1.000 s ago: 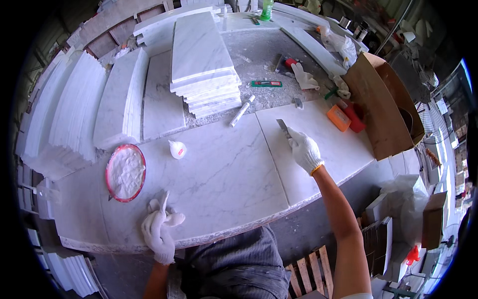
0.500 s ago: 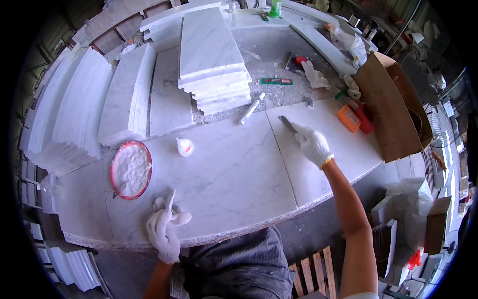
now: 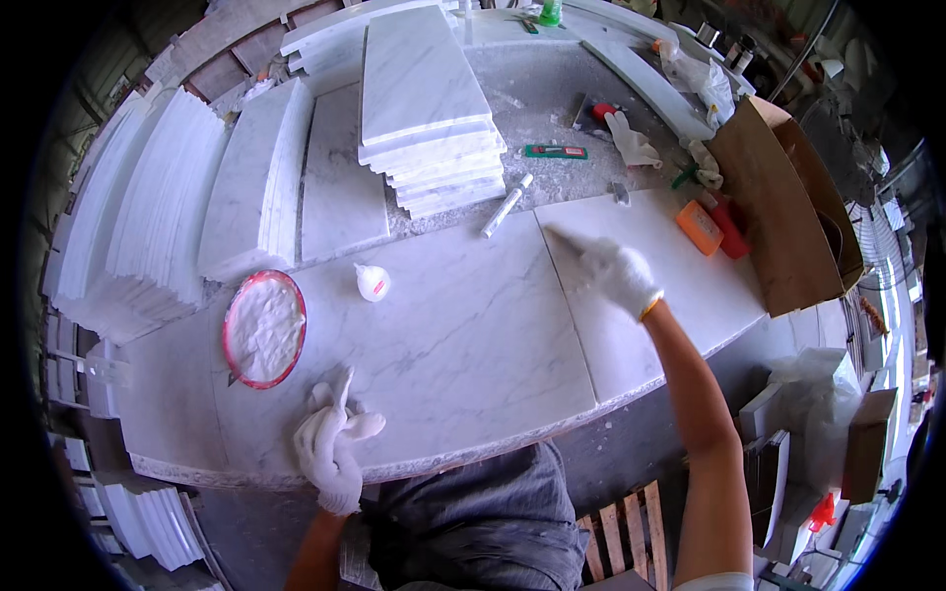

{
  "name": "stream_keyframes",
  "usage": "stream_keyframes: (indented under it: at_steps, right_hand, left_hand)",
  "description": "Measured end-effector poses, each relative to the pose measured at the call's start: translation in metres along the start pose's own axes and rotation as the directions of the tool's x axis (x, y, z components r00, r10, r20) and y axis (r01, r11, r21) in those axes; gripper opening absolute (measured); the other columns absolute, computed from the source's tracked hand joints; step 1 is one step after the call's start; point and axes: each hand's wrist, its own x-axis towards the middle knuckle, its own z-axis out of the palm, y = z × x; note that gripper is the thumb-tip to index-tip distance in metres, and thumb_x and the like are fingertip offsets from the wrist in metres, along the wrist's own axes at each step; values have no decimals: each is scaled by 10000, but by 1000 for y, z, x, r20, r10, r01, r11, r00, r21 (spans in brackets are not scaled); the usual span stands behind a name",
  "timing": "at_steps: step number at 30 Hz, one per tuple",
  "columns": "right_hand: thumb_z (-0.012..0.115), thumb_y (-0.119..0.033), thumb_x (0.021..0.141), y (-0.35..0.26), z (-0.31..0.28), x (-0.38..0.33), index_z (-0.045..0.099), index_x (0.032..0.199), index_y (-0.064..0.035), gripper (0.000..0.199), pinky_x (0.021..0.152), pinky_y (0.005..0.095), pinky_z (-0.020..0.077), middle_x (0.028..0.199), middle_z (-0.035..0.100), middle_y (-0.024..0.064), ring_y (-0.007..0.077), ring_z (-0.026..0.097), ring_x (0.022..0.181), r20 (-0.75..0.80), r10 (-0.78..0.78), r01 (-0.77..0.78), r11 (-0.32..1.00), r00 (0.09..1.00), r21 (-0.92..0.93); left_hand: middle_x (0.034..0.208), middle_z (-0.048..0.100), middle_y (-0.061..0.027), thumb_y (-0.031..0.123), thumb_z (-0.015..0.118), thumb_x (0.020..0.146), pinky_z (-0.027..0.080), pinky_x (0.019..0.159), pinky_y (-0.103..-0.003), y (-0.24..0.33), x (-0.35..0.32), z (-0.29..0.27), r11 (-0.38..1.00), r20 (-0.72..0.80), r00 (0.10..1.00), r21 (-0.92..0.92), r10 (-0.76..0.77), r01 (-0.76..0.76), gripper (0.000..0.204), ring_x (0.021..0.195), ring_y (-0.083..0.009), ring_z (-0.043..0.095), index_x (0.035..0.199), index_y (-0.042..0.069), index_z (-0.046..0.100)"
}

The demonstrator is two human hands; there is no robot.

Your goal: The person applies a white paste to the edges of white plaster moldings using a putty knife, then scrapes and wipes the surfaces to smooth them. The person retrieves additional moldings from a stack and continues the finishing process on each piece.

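Right hand (image 3: 623,276), in a white knit glove with yellow cuff trim: closed round a thin grey flat-bladed scraper (image 3: 564,239). Blade points up-left, just past the fingers, near 1 dark narrow seam (image 3: 566,310) in the white grey-veined marble table (image 3: 453,364). Motion blur there; can't tell if blade touches stone.

Left hand (image 3: 332,440), in a white knit glove: nothing visible in it, 1 finger pointing away from the body, the rest loosely bent. Sits at the table's near edge.

Up-left of left hand: red-rimmed round bowl (image 3: 227,340) of white paste (image 3: 264,325). Beyond left hand: small white rounded squeeze bottle (image 3: 372,283).

Up-left of right hand, past the blade: white cylindrical marker-like tube (image 3: 507,206). Up-right of right hand: orange rectangular block (image 3: 699,229), red object (image 3: 729,225) just beside it, then brown open cardboard box (image 3: 783,227).
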Motion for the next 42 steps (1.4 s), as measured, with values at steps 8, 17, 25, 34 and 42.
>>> stream_keyframes:
  at_steps: [8, 17, 25, 34, 42]
  right_hand:
    - [581, -140, 898, -12, 7, -32, 688, 1157, -96, 283, 786, 433, 512, 980, 666, 214, 378, 647, 880, -79, -147, 146, 989, 986, -28]
    - [579, -98, 881, 18, -15, -31, 638, 1272, -105, 395, 835, 392, 503, 1040, 678, 205, 356, 654, 944, -91, 49, -53, 997, 995, -48]
    - [571, -196, 913, 14, -28, -21, 633, 1280, -177, 372, 838, 444, 506, 1093, 661, 179, 384, 634, 969, -100, 132, -135, 990, 986, -28]
    - [591, -186, 897, 11, -20, -6, 627, 1292, -178, 397, 819, 436, 511, 1068, 683, 182, 380, 647, 951, -168, 113, -124, 991, 979, -57]
    - [576, -133, 910, -16, -16, -31, 614, 1313, -138, 405, 844, 380, 512, 1041, 687, 183, 342, 667, 955, 31, -116, 116, 993, 993, 7]
  left_hand:
    - [1132, 647, -132, 29, 535, 898, 474, 926, -463, -3, -5, -2, 1000, -14, 1000, -7, -18, 18, 278, 1044, -344, 589, 1151, 37, 650]
    - [1118, 655, -130, 32, 515, 918, 472, 927, -460, 0, -3, 1, 999, -20, 1000, 31, -8, 9, 270, 1051, -346, 589, 1151, 40, 652]
    - [1126, 650, -134, 52, 517, 927, 469, 928, -460, 0, -3, 2, 1000, -21, 1000, 17, 0, 0, 266, 1052, -344, 588, 1156, 38, 651]
    - [1128, 649, -136, 46, 507, 925, 464, 926, -462, 2, -4, 4, 1000, -13, 1000, 11, -12, 13, 277, 1055, -342, 584, 1162, 33, 649]
    - [1128, 646, -138, 65, 512, 927, 456, 939, -465, -3, -6, -2, 1000, -5, 1000, 18, -25, 25, 274, 1065, -347, 579, 1166, 28, 641]
